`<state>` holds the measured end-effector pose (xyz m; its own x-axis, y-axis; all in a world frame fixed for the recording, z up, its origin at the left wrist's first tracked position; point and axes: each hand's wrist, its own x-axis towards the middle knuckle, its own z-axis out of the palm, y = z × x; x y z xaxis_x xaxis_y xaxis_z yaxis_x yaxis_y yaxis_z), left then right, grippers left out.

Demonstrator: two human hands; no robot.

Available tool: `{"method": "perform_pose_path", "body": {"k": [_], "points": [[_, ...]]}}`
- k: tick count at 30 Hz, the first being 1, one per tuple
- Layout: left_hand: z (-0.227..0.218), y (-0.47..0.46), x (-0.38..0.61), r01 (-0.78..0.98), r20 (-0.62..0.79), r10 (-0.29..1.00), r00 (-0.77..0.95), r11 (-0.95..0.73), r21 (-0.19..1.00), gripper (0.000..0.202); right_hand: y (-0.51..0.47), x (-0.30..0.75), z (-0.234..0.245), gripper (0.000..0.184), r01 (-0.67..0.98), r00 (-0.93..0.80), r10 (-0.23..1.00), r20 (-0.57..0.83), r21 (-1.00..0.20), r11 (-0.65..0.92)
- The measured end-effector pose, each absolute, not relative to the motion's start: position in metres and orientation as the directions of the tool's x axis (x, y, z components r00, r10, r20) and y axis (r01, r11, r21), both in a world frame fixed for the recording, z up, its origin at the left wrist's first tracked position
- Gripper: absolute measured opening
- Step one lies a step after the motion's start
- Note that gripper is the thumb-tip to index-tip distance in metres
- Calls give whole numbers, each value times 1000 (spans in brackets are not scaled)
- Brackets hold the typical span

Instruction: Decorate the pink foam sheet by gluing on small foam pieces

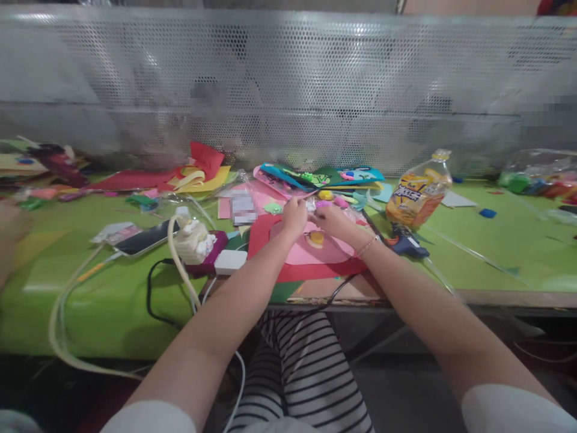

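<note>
My left hand (295,218) and my right hand (331,220) meet over the far part of a pink paper shape (297,254). The fingers of both are closed in a pinch; what lies between them is too small to make out. Beneath the pink shape is a red sheet (265,270). A small yellow piece (317,238) rests on the pink paper, just nearer than my hands. Beyond them are lumps of modelling clay, one yellow (325,195) and one pink (341,203). A dark blue glue gun (408,245) lies right of the red sheet.
A bottle with orange contents (419,192) stands behind the glue gun. To the left are a power strip (216,246) with cables, a white charger (231,262) and a phone (146,239). Coloured craft sheets (324,176) lie before a perforated metal screen (288,78). Another person's blurred arm (11,234) shows far left.
</note>
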<state>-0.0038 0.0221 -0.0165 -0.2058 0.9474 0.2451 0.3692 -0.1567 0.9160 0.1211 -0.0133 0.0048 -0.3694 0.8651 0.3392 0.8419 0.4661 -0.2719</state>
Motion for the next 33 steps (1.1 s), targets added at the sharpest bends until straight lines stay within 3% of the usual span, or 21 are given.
{"method": "perform_pose_path", "body": {"k": [4,10,14,19,24,29,33], "points": [[-17,23,-5,372,261,943,-205,-172,912,15,-11,120,5,32,821,-365,850,380,-299,486],[-16,23,-6,438,270,942,-199,-161,884,16,-13,122,4,5,717,-384,827,411,-431,547],[-14,18,-9,628,317,931,-182,-138,766,23,-14,124,6,12,698,-343,840,420,-485,527],[-19,10,-13,790,343,939,12,-219,572,42,-13,126,9,25,739,-306,856,418,-463,490],[-25,8,-13,862,258,960,105,-217,458,44,-14,128,12,22,824,-260,855,449,-358,439],[-23,7,-13,873,232,967,102,-199,446,43,-11,131,10,23,849,-263,848,459,-307,430],[-22,10,-11,848,184,982,51,-140,511,37,-4,135,4,23,855,-247,862,443,-320,409]]}}
